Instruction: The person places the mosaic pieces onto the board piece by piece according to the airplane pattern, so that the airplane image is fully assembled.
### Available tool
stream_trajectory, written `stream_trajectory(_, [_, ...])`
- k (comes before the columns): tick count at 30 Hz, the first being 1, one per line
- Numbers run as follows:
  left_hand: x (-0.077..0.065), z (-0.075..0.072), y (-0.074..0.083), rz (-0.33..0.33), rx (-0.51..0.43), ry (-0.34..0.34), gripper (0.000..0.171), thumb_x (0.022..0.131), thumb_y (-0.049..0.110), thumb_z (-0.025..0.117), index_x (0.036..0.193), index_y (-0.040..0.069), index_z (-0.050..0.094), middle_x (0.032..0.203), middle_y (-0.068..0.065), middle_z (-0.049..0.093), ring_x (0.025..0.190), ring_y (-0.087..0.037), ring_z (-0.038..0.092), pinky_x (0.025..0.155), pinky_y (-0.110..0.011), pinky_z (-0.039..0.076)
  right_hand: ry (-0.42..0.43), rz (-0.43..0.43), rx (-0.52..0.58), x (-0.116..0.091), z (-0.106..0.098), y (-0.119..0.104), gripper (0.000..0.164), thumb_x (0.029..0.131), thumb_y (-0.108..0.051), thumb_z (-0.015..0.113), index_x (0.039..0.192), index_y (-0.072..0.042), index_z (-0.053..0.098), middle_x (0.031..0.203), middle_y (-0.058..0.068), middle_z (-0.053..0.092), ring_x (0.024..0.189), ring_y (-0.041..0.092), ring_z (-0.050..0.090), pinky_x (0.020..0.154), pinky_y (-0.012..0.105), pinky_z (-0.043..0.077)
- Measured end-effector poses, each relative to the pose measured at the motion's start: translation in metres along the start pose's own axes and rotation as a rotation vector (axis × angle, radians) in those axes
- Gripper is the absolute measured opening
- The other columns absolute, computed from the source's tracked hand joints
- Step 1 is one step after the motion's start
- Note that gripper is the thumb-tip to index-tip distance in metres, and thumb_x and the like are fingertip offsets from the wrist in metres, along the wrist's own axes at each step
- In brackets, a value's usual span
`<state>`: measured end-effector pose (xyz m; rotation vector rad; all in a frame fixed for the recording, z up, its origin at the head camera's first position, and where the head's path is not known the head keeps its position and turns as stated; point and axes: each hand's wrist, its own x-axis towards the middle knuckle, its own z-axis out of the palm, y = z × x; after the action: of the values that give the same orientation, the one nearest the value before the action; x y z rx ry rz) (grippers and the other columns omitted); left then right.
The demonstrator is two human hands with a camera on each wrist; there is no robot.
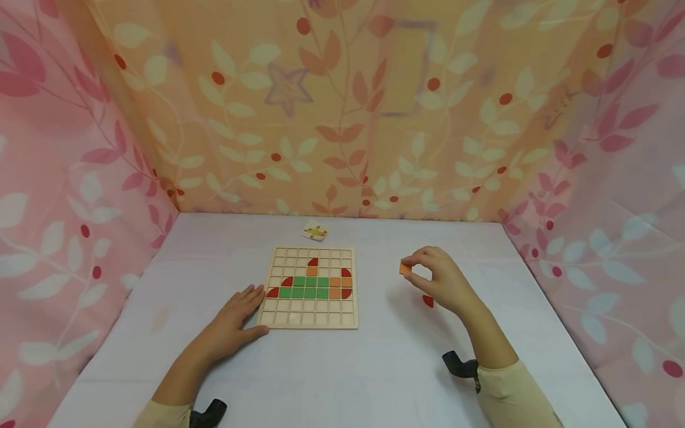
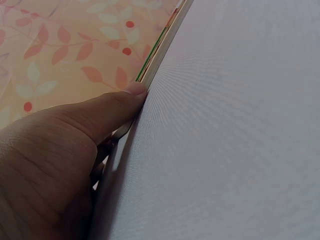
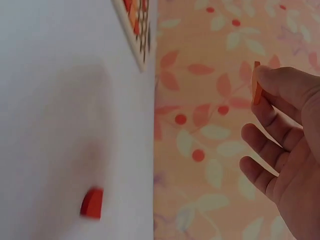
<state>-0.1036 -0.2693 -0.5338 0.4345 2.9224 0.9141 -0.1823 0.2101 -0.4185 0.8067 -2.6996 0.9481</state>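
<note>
My right hand (image 1: 440, 279) pinches an orange square tile (image 1: 405, 268) between thumb and fingertips, raised above the table to the right of the board. In the right wrist view the orange tile (image 3: 257, 84) is seen edge-on, the other fingers loosely spread. Below that hand a red quarter-round tile (image 1: 428, 301) lies on the table. My left hand (image 1: 232, 326) rests flat at the left edge of the wooden grid board (image 1: 310, 321), fingers extended, thumb by its lower left corner. Green, orange and red tiles (image 1: 310, 287) fill several cells in the board's middle rows.
Behind the board lies a small patterned card (image 1: 316, 230). The white-covered table (image 1: 385, 368) is bordered by floral cloth (image 1: 342, 148) at the back and pink cloth on both sides. Each wrist carries a black strapped device (image 1: 460, 364).
</note>
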Motion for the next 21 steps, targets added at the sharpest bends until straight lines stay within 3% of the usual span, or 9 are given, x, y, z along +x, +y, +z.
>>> stream_trajectory(10, [-0.002,0.001,-0.002,-0.004,-0.018,-0.007,0.090,0.087,0.048,0.079,0.158,0.009,0.039,0.168,-0.005,0.031,0.158,-0.033,0.018,0.128,-0.054,0.014,-0.038,-0.057,0.002,0.035,0.039,-0.046,0.023,0.089,-0.021,0.082,0.112,-0.020,0.077,0.104,-0.011,0.067,0.108,0.013,0.057,0.095,0.039,0.052])
stream_trajectory(21, [-0.001,-0.001,0.001,-0.002,-0.015,0.001,0.089,0.087,0.046,0.079,0.158,0.010,0.039,0.168,-0.004,0.031,0.158,-0.033,0.018,0.128,-0.055,0.014,-0.077,-0.145,-0.004,0.054,0.093,-0.083,0.019,0.093,-0.030,0.078,0.110,-0.022,0.079,0.104,-0.011,0.069,0.108,0.011,0.058,0.097,0.038,0.052])
